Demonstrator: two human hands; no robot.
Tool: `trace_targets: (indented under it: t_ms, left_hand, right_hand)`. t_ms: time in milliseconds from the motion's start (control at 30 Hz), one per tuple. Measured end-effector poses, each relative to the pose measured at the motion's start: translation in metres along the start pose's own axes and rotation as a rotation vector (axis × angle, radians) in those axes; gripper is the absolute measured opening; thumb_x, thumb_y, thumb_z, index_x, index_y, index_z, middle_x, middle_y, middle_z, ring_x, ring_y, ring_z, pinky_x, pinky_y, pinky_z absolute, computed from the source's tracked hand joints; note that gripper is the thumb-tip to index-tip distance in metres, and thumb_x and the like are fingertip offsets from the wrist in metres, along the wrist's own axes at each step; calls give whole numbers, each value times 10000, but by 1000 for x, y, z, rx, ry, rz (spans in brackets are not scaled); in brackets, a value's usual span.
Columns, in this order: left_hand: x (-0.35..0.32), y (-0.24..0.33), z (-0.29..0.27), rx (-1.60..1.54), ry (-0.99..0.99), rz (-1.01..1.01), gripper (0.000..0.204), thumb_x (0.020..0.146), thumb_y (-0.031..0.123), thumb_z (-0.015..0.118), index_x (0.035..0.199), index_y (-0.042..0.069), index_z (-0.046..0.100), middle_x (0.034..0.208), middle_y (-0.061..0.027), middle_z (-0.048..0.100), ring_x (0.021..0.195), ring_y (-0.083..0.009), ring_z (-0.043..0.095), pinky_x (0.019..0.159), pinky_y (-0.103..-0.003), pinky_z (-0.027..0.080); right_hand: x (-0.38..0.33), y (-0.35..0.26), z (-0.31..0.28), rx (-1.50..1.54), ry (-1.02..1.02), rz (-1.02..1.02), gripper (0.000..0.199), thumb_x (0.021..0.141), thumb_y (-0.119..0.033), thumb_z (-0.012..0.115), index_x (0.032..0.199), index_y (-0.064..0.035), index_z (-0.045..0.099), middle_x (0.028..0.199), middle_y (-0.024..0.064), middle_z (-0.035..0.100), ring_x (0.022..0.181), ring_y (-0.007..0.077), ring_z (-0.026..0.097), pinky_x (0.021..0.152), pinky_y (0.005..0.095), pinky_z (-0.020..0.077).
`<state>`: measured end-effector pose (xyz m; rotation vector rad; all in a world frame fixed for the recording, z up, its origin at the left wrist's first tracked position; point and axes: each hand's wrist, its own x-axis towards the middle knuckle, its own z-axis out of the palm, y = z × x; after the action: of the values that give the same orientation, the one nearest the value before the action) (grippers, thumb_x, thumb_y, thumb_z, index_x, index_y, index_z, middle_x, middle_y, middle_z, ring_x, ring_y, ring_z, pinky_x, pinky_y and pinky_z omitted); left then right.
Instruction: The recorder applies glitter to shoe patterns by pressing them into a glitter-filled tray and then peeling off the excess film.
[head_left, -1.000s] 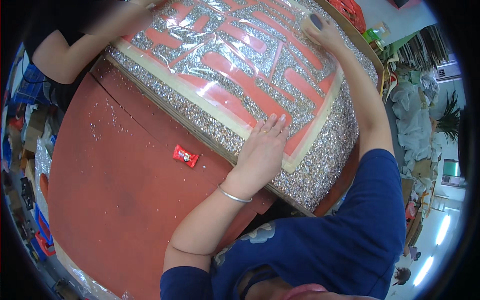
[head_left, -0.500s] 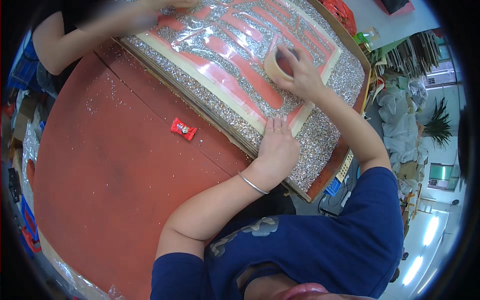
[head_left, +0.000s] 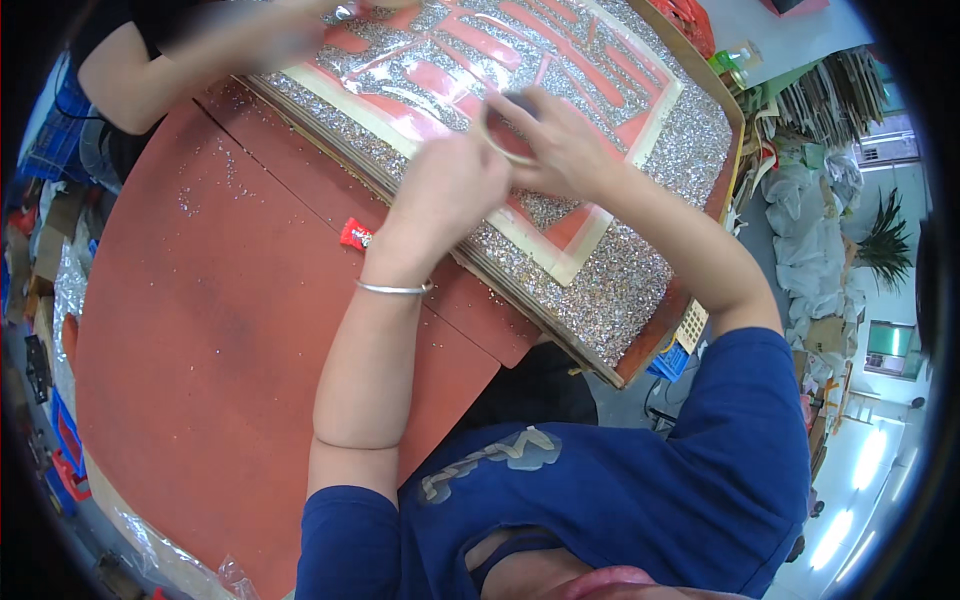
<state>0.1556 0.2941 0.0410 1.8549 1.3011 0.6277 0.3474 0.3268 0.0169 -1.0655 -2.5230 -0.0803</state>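
Red-brown, smooth-topped counter with a rounded outer edge, crossed by a straight dark seam. A shallow, wood-edged tray rests along its far side, its near corner projecting beyond the counter's edge; the tray holds a bed of silvery, glittering grains, on which lies a red-patterned, glossy sheet with a cream border. A small red, shiny wrapped packet, partly hidden, lies beside the tray. Loose pale grains are strewn over the counter, most densely toward its far left.
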Motion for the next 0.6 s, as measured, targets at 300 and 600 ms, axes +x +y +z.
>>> trace_targets:
  t_ms: [300, 600]
  left_hand:
    - [-3, -13, 42, 319, 221, 221, 119, 744, 4, 552, 769, -53, 654, 857, -233, 613, 908, -377, 583, 836, -430, 479]
    - [-4, -24, 43, 152, 255, 143, 170, 797, 61, 529, 850, -51, 645, 864, -236, 629, 909, -407, 589, 810, -475, 470]
  right_hand:
    - [-57, 11, -35, -243, 16, 212, 773, 692, -285, 761, 1349, -71, 415, 1072, 230, 550, 903, 364, 590, 770, 428, 503]
    - [-45, -28, -29, -204, -56, 216, 762, 664, -287, 772, 1329, -98, 451, 1129, 173, 517, 1020, 344, 538, 865, 443, 446]
